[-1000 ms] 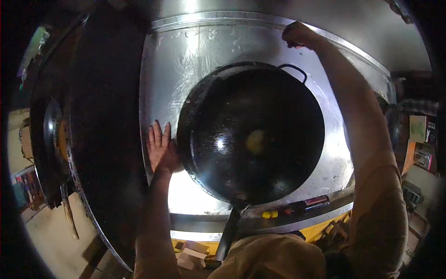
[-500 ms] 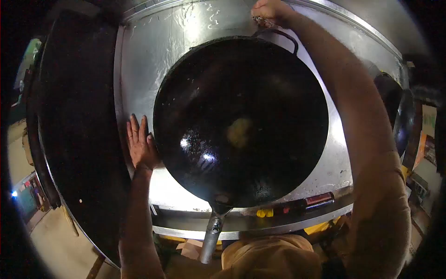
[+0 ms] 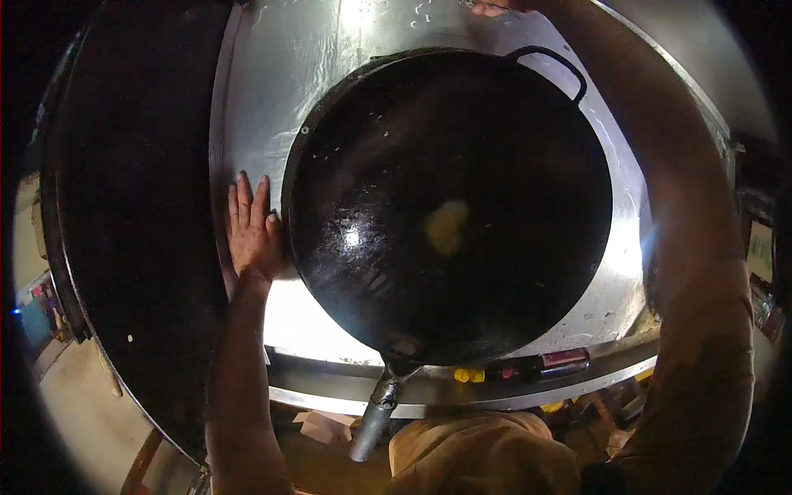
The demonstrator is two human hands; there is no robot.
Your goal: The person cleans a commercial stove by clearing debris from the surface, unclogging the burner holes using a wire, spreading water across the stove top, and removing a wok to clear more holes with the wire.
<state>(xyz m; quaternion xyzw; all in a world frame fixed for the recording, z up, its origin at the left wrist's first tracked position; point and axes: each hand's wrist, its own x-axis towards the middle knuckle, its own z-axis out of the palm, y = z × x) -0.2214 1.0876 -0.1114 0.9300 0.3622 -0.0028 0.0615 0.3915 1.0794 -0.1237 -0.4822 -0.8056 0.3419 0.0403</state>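
A large dark wok (image 3: 462,305) rests on the shiny metal stovetop (image 3: 285,78), its tubular handle (image 3: 375,421) toward me and a loop handle (image 3: 569,66) at the far right of its rim. My left hand (image 3: 256,235) lies flat with fingers spread on the metal, against or very close to the wok's left edge. Beyond the wok, my right hand (image 3: 495,10) is at the top edge of view, mostly cut off. Its fingers appear closed round a small wiry bundle I cannot clearly identify. A pale yellowish patch shows near the wok's middle.
Left of the stovetop is a wide dark surface (image 3: 140,206) with a curved rim. Along the front trough lie a dark bottle with a label (image 3: 564,361) and a small yellow object (image 3: 469,374). A piece of cardboard (image 3: 323,426) sits below the front edge.
The view has shifted, so the wok sits further right and its handle is angled more. My right hand has moved farther toward the top edge. My left hand stays beside the wok.
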